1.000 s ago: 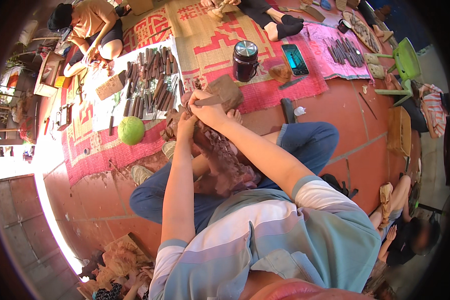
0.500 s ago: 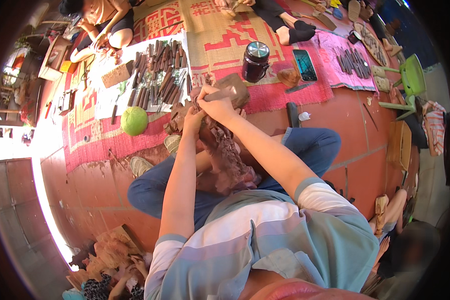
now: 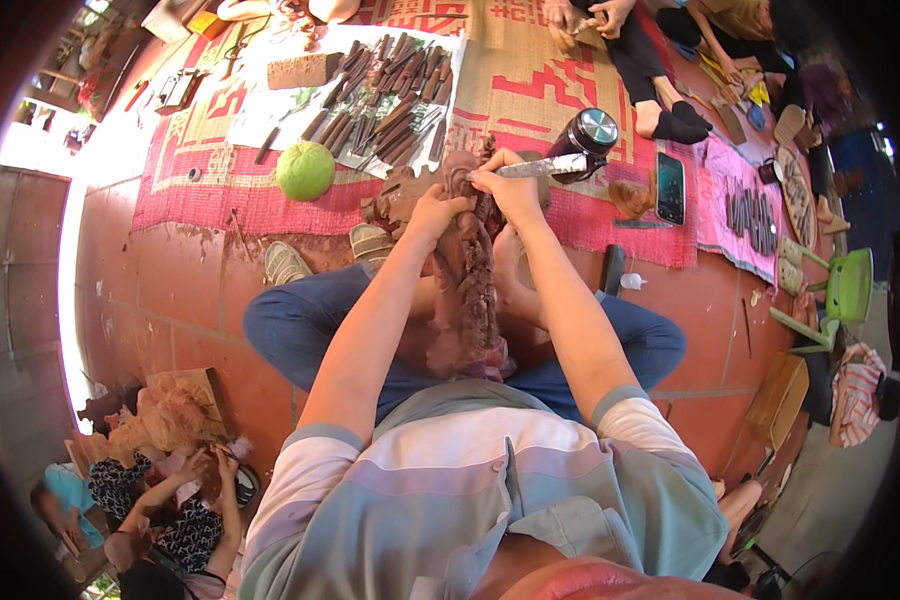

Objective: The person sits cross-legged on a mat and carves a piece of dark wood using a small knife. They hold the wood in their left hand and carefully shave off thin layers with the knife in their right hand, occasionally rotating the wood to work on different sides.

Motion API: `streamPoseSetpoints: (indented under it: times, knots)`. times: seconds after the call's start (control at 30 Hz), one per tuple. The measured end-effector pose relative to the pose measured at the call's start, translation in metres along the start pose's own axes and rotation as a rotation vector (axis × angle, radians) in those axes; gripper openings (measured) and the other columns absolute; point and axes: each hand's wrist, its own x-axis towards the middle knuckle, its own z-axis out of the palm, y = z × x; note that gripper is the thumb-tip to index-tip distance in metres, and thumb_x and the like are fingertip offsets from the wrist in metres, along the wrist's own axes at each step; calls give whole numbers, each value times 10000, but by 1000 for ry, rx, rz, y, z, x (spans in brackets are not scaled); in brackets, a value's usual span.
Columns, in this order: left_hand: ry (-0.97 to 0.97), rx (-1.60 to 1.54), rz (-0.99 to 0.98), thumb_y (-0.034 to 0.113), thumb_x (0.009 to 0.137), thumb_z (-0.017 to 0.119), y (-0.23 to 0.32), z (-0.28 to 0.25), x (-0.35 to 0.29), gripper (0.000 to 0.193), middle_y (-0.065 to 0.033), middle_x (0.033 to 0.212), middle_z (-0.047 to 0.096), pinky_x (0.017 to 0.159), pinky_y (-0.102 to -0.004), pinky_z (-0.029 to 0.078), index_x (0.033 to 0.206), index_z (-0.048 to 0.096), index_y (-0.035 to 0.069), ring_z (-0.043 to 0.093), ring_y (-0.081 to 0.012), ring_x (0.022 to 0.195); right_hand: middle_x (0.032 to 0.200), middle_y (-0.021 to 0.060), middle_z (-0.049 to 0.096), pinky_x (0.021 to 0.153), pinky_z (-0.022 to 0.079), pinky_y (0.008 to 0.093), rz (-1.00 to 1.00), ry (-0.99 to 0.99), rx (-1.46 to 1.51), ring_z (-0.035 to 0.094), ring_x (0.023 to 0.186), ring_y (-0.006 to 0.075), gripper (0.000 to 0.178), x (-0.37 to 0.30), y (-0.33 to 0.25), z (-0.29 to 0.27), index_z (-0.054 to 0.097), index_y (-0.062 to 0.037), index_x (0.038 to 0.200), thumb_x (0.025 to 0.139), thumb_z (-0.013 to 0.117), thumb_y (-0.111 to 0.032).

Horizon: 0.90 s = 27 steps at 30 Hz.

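A reddish-brown wood carving [image 3: 467, 290] stands between my bent legs, its rough carved length running from my lap up to a head-like top. My left hand [image 3: 438, 213] grips the carving's left side near the top, thumb toward the figure. In my right hand [image 3: 512, 192] is a slim, pale, dark-marked tool [image 3: 545, 167], pinched close to the top of the carving. Its shaft sticks out to the right; its working tip is hidden by my fingers, and I cannot make out its exact kind.
Many dark-handled chisels [image 3: 395, 95] lie on a white sheet beyond, beside a green round fruit [image 3: 306, 171]. A dark flask [image 3: 583, 145] and a phone [image 3: 671, 188] sit to the right on the mat. More tools [image 3: 753, 220] rest on pink cloth. Other people sit around.
My view has swung, so the mat's things sit elsewhere in the picture. The carving now appears more upright, and the tool's shaft shows more clearly, pointing right. Both hands stay at the carving's top.
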Motion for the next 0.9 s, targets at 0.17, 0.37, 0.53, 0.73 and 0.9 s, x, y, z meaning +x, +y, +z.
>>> streamPoseSetpoints:
  times: [0.17, 0.37, 0.53, 0.73, 0.9]
  knots:
    - [-34, -34, -11, 138, 669, 714, 7, 1, -3, 493, -94, 943, 620, 703, -275, 472, 1105, 526, 6, 594, -162, 811, 686, 2, 570, 586, 415, 239, -397, -3, -624, 521, 648, 72, 95, -10, -10, 21, 564, -21, 703, 722, 657, -33]
    - [-23, -6, 13, 147, 662, 718, 4, 3, 0, 544, -114, 995, 613, 704, -268, 469, 1143, 514, -6, 589, -161, 840, 678, 62, 579, 617, 446, 268, -429, 27, -539, 567, 662, 132, 79, -9, -7, 6, 563, -20, 706, 723, 638, -42]
    - [8, -34, -29, 150, 659, 721, 4, 1, 1, 581, -137, 1069, 592, 728, -273, 470, 1167, 499, -23, 586, -188, 891, 682, 56, 593, 608, 454, 258, -359, 14, -551, 567, 654, 98, 81, -19, -15, 19, 582, -27, 730, 736, 658, -53]
    - [-24, 46, -9, 177, 656, 722, 8, 2, -2, 614, -122, 1025, 610, 736, -286, 470, 1188, 493, -24, 590, -182, 896, 685, 56, 586, 599, 444, 265, -412, 15, -552, 569, 645, 128, 73, -13, -14, 9, 578, -26, 737, 721, 648, -43]
    - [-7, 31, -4, 171, 654, 713, 3, 1, -2, 577, -122, 1005, 610, 739, -285, 466, 1159, 510, -23, 590, -181, 875, 698, 57, 574, 628, 439, 264, -292, -133, -460, 551, 681, 122, 93, -5, -18, 3, 563, -11, 729, 722, 648, -49]
